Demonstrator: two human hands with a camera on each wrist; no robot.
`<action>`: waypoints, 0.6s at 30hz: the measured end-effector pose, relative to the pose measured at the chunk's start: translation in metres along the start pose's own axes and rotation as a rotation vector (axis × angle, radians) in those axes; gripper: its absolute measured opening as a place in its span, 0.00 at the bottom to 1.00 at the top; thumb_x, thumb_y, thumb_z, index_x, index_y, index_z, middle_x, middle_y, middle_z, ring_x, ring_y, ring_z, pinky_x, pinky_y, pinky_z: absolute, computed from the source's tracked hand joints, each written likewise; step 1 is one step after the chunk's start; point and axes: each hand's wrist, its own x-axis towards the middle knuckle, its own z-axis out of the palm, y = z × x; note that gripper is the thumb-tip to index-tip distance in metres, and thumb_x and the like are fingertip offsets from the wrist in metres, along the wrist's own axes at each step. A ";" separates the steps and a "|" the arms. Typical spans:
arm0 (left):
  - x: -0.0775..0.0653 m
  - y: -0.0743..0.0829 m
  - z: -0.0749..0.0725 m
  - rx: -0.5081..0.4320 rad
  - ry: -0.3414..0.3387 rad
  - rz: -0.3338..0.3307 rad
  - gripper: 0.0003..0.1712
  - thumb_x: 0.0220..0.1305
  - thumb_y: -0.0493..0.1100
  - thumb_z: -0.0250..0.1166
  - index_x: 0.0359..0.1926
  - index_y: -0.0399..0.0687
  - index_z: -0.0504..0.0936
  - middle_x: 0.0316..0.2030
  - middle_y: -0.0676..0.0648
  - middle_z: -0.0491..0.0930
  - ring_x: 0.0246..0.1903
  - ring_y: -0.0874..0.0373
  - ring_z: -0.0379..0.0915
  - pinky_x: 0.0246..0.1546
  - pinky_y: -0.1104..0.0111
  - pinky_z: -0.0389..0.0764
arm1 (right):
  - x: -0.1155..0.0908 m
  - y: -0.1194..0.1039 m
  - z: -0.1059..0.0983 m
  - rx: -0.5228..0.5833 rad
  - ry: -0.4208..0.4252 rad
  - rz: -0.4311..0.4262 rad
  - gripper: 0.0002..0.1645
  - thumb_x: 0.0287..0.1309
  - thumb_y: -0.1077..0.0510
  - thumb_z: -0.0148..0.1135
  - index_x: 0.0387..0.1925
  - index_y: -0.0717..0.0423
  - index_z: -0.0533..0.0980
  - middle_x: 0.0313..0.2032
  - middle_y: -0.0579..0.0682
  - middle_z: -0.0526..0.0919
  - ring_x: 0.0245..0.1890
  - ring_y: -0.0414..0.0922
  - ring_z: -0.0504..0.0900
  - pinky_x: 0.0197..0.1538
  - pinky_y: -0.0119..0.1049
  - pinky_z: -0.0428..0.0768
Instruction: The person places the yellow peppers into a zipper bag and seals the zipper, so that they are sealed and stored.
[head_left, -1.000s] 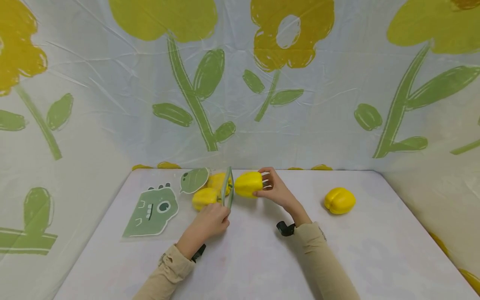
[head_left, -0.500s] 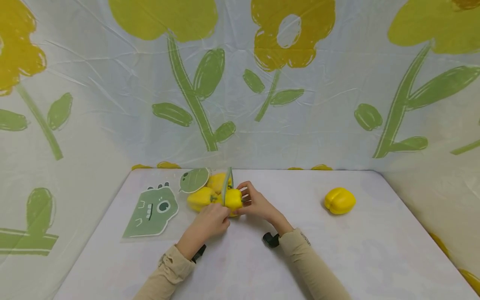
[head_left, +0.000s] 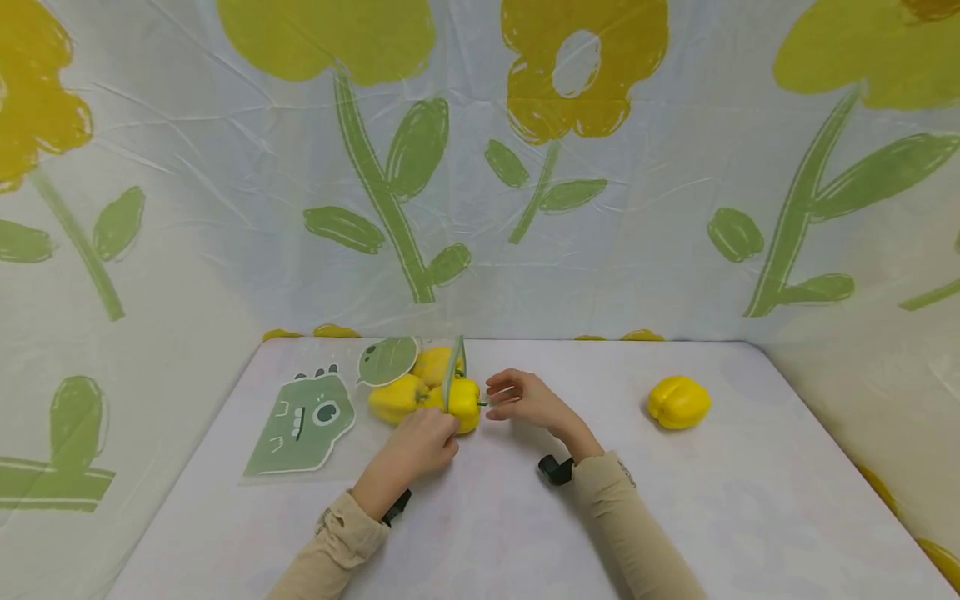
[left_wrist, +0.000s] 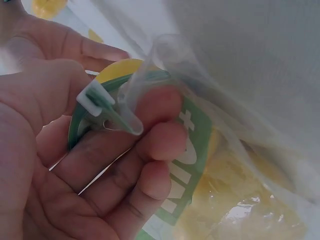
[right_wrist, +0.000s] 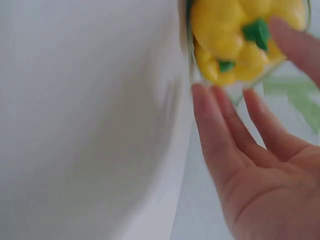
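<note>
My left hand (head_left: 417,442) grips the near side of the mouth of a clear zip bag (head_left: 300,429) printed with a green cartoon monster. In the left wrist view its curled fingers hold the film beside a white zip slider (left_wrist: 95,98). A yellow bell pepper (head_left: 467,403) lies at the mouth, partly past the green rim, its stem facing right. Two more yellow peppers, a front one (head_left: 396,398) and a back one (head_left: 435,365), show inside the bag. Just right of the mouth, my right hand (head_left: 531,402) holds nothing, its fingers spread and apart from the pepper.
Another yellow bell pepper (head_left: 678,402) rests on the white tabletop (head_left: 600,517) to the right. Behind the table hangs a flower-printed cloth (head_left: 637,267), with more cloth at both sides.
The right hand brought a yellow pepper leftward into the bag's mouth, then let go and drew back a little to the right. The front pepper inside shifted left. My left hand stayed put.
</note>
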 end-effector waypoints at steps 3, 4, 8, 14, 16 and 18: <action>0.001 0.000 0.001 0.000 0.007 0.006 0.16 0.53 0.32 0.65 0.17 0.50 0.69 0.14 0.55 0.55 0.16 0.61 0.54 0.20 0.69 0.60 | -0.003 0.002 -0.007 -0.013 0.055 0.010 0.17 0.57 0.61 0.69 0.46 0.67 0.81 0.42 0.59 0.85 0.40 0.56 0.83 0.45 0.44 0.81; 0.001 0.000 0.002 0.003 0.009 0.007 0.17 0.53 0.32 0.65 0.17 0.50 0.68 0.14 0.55 0.55 0.17 0.61 0.54 0.20 0.69 0.60 | -0.003 0.004 -0.007 -0.014 0.059 0.004 0.14 0.58 0.61 0.68 0.43 0.67 0.82 0.39 0.60 0.86 0.37 0.56 0.82 0.42 0.43 0.81; 0.001 -0.001 0.003 0.014 0.018 0.024 0.17 0.53 0.32 0.65 0.17 0.50 0.68 0.14 0.56 0.54 0.16 0.61 0.54 0.20 0.69 0.60 | -0.001 0.008 -0.003 -0.024 0.056 -0.015 0.10 0.60 0.61 0.67 0.38 0.65 0.85 0.35 0.59 0.86 0.31 0.58 0.81 0.34 0.40 0.79; 0.001 -0.001 0.004 0.018 0.038 0.049 0.17 0.51 0.32 0.65 0.16 0.51 0.67 0.14 0.56 0.55 0.16 0.61 0.53 0.20 0.69 0.59 | 0.004 0.006 0.005 -0.044 0.084 -0.033 0.08 0.58 0.63 0.67 0.36 0.66 0.85 0.32 0.58 0.86 0.28 0.58 0.80 0.30 0.37 0.75; 0.000 -0.002 0.003 0.024 0.047 0.056 0.17 0.50 0.32 0.65 0.16 0.50 0.67 0.14 0.56 0.55 0.16 0.61 0.53 0.20 0.69 0.59 | 0.005 0.004 0.007 -0.049 0.087 -0.038 0.08 0.58 0.63 0.67 0.36 0.66 0.85 0.31 0.58 0.86 0.28 0.60 0.80 0.30 0.38 0.75; 0.000 -0.002 0.003 0.031 0.060 0.070 0.16 0.50 0.31 0.65 0.16 0.50 0.68 0.14 0.55 0.54 0.16 0.61 0.53 0.20 0.69 0.60 | 0.007 0.003 0.008 -0.048 0.080 -0.040 0.09 0.58 0.63 0.67 0.36 0.67 0.85 0.31 0.59 0.86 0.29 0.62 0.80 0.30 0.38 0.75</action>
